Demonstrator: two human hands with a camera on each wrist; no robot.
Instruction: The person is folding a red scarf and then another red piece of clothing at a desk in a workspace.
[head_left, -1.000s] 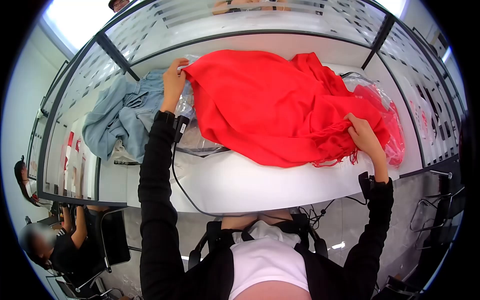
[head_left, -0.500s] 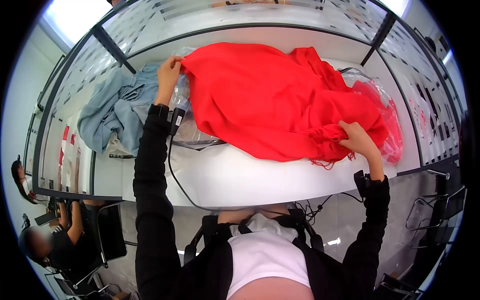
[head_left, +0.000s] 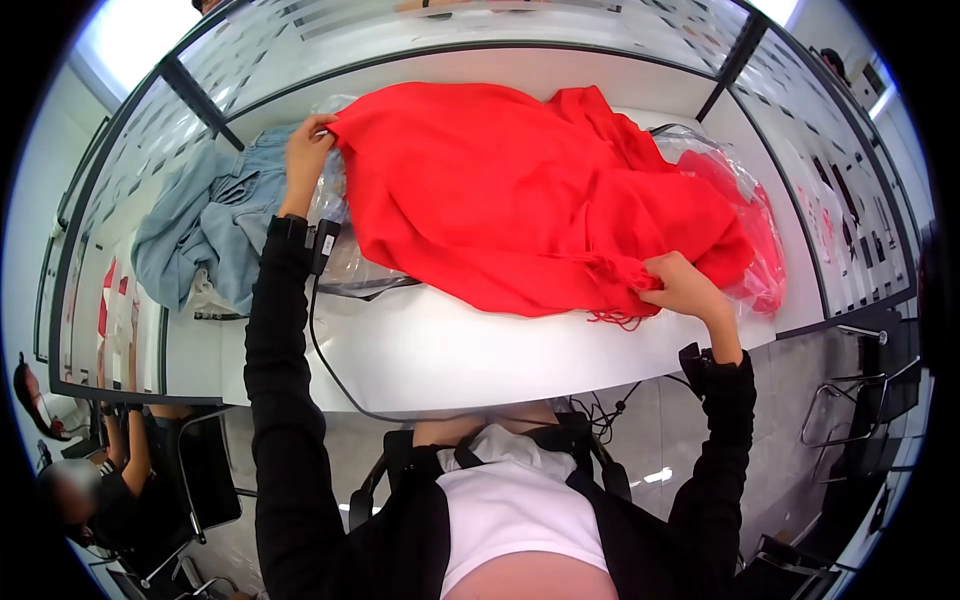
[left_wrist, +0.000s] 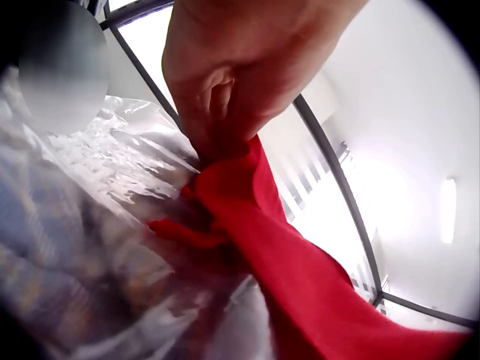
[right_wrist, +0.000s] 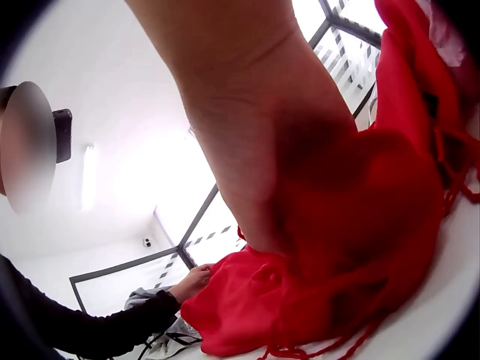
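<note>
A large red fringed shawl (head_left: 480, 190) lies spread over the table. My left hand (head_left: 308, 155) pinches its far left corner; in the left wrist view the cloth (left_wrist: 277, 247) hangs in a fold from the fingertips. At the near right, my right hand (head_left: 690, 287) grips a gathered part of the fringed edge (head_left: 615, 275), with loose tassels dangling below it. The right wrist view shows the red cloth (right_wrist: 360, 217) bunched against the palm, hiding the fingertips.
Light blue denim clothing (head_left: 215, 220) lies left of the shawl. Clear plastic packaging (head_left: 360, 260) shows beneath its left side, and a clear bag with red contents (head_left: 765, 260) at the right. Framed panels border the table. A black cable (head_left: 340, 375) runs from the left wrist across the front edge.
The head view has shifted, so everything sits further left. My right hand has moved slightly left and nearer, bunching the fringe; my left hand keeps its pinch on the shawl's corner.
</note>
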